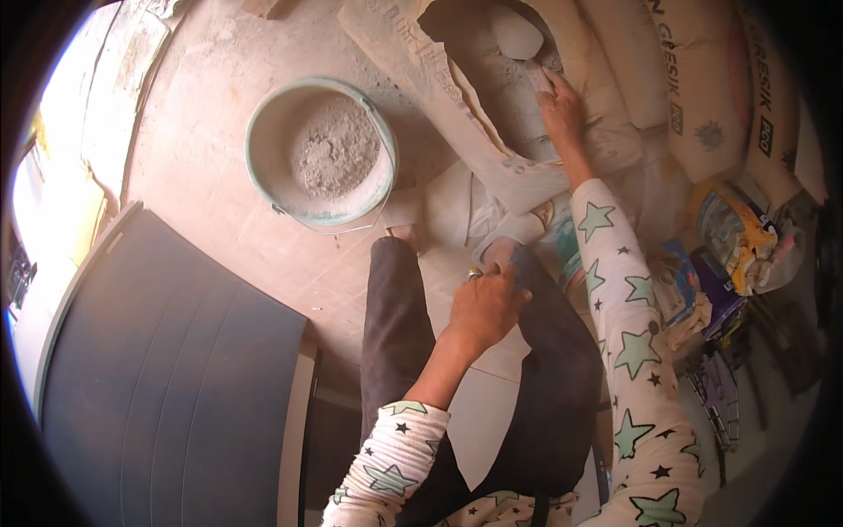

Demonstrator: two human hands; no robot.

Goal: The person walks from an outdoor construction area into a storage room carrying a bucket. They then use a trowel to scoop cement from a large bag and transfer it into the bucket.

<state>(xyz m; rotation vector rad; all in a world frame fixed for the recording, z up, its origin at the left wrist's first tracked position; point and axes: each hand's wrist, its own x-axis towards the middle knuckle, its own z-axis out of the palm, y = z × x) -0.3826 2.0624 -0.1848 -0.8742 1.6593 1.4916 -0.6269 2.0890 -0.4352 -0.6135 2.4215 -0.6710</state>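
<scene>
— What is seen, largest first?
— A torn cement sack (pixel 492 105) lies open on the floor; beside it a pail (pixel 321 151) partly filled with grey powder.
— And the hands?
— A scoop (pixel 518 39) is gripped by the right hand (pixel 562 105) inside the sack; the left hand (pixel 485 307) is curled closed on the knee. The scoop is best lifted level — spills are avoided.

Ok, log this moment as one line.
right hand: holds scoop inside torn cement sack | left hand: resting on knee | bucket: part-filled with grey powder, on floor left of sack
</scene>
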